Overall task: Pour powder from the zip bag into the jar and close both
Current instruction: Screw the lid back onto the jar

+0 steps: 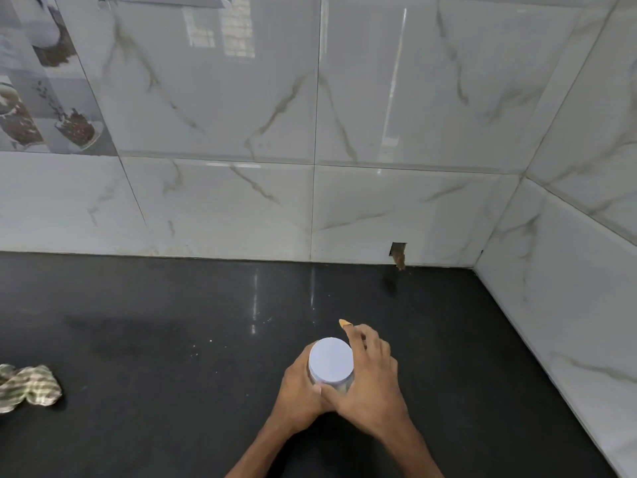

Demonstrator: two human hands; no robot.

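Observation:
A clear jar with a pale lilac lid (331, 361) stands upright on the black counter (172, 322), low in the middle of the view. My left hand (298, 391) grips the jar's body from the left. My right hand (370, 381) wraps the jar from the right, its thumb pressed on the glass just under the lid and its index finger lifted and pointing away. The lid sits on the jar's mouth. No zip bag is in view.
A crumpled checked cloth (29, 388) lies at the counter's left edge. Marble-look tiled walls (379, 132) close off the back and right, meeting in a corner at the back right. A small notch (399, 251) is cut in the back tile.

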